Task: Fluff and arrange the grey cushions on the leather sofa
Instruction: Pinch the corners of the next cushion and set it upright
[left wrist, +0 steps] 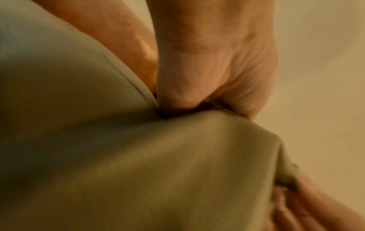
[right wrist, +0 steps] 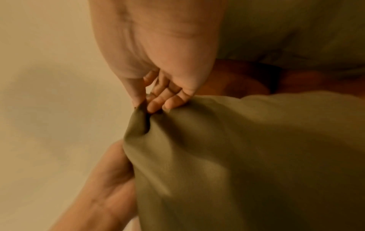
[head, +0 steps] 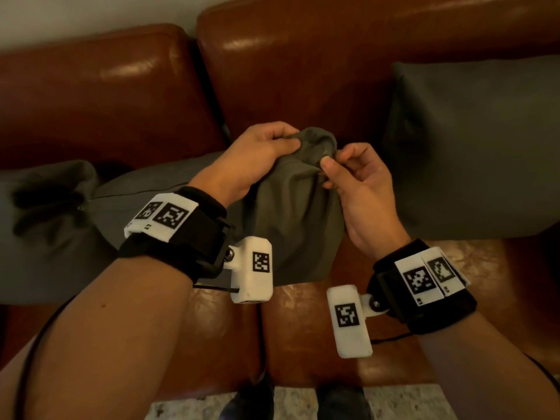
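Leather sofa (head: 303,65): brown, glossy, two back sections and two seat sections in the head view, carrying all the cushions. Right cushion (head: 472,147): grey, plump, standing upright against the sofa back. Left cushions (head: 60,225): grey, slumped low on the left seat, creased, apparently more than one, overlapping; not yet plumped by the look of them. Held cushion (head: 291,213): grey, at the middle of the sofa above the seam between the seats, hanging limp from its bunched upper corner, lower edge near the seat; whether it touches the leather cannot be told. Left hand (head: 266,147): grip clamped on the gathered corner of the held cushion, fingers curled over the fabric; the left wrist view confirms cloth drawn tight into the fist. Right hand (head: 351,174): grip a thumb-and-fingertip pinch on the same corner; a small zip-pull-like item may sit there, too small to be sure. Risks, as judged: both grips hold only cover fabric at one corner, so a hard shake could strain a seam or zip; the light right pinch could slip; filling may sink to the bottom, leaving the cushion lumpy when set down.
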The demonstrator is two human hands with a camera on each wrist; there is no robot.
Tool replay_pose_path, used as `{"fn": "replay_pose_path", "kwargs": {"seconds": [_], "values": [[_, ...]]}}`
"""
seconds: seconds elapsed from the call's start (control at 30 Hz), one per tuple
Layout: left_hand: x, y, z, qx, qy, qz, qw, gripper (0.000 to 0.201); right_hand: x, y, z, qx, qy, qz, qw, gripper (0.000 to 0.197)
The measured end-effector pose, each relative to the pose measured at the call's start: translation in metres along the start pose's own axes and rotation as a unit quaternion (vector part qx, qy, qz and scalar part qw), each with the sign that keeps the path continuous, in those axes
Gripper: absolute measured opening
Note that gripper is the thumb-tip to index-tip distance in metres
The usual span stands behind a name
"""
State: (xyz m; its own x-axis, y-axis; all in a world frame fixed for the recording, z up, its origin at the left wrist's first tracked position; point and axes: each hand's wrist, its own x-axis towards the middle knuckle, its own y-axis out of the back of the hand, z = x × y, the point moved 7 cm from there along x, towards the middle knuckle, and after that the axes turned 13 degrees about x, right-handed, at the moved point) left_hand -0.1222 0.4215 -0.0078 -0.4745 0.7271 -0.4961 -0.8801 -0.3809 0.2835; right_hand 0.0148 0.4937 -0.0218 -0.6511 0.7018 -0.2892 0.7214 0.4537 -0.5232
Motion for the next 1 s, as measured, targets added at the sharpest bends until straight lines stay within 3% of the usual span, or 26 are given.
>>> {"fn": "replay_pose_path", "kwargs": {"seconds": [0.1, 0.23, 0.3, 0.6, 0.77, 0.83, 0.9, 1.0], "values": [[0.002, -0.001, -0.006, -0.036, 0.009, 0.035, 0.999, 0.022, 0.002, -0.001, 0.004, 0.007, -0.027, 0.014, 1.0, 0.017], [-0.001, -0.006, -0.013, -0.071, 0.028, 0.03, 0.997, 0.026, 0.003, -0.003, 0.001, -0.17, 0.013, 0.029, 0.985, 0.031], [-0.004, -0.005, -0.013, -0.091, 0.036, 0.034, 0.995, 0.024, 0.004, -0.006, -0.002, -0.211, 0.028, 0.034, 0.977, 0.029], [-0.014, -0.007, -0.003, -0.073, -0.029, 0.05, 0.996, 0.021, -0.01, -0.016, -0.018, -0.172, 0.133, 0.034, 0.975, 0.009], [-0.02, -0.004, -0.002, -0.096, -0.08, 0.073, 0.989, 0.02, -0.021, -0.033, -0.04, -0.313, 0.283, -0.021, 0.907, 0.013], [-0.021, -0.002, -0.001, -0.1, -0.09, 0.095, 0.986, 0.02, -0.015, -0.037, -0.038, -0.302, 0.233, -0.008, 0.925, 0.016], [-0.019, -0.001, 0.0, -0.068, -0.1, 0.122, 0.985, 0.02, -0.006, -0.032, -0.03, -0.284, 0.137, 0.026, 0.949, 0.023], [-0.017, -0.004, 0.003, 0.019, -0.125, 0.159, 0.979, 0.014, 0.003, -0.023, -0.024, -0.298, 0.062, 0.033, 0.952, 0.022]]}}
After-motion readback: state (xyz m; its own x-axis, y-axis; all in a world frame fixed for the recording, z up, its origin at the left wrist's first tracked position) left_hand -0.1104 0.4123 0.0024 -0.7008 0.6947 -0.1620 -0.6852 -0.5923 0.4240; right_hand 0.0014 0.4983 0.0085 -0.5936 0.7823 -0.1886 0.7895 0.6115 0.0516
